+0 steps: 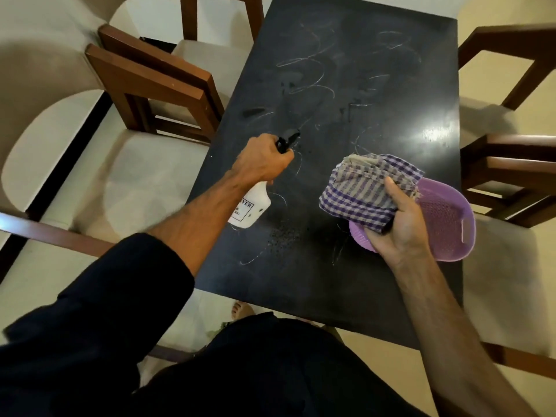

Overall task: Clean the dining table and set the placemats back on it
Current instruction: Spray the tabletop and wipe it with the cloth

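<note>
A: Well, left hand [264, 164]?

B: Fingers were wrapped round the neck of a white spray bottle [251, 210], black nozzle [288, 139] aimed out over the dark dining table [376, 94]. Bottle was held above the tabletop, near its left edge.

A: Right hand [406, 224]?

B: It gripped a folded purple-checked cloth [367, 191], thumb on top, raised over a purple perforated basket [445, 218] that sat on the table's right side.

A: Table surface?

B: Pale squiggly marks ran across it; fine droplets speckled a patch between bottle and basket. Glare spot toward the right.

A: Surroundings?

B: Wooden chairs [156, 82] with cream seats stood at both long sides.
</note>
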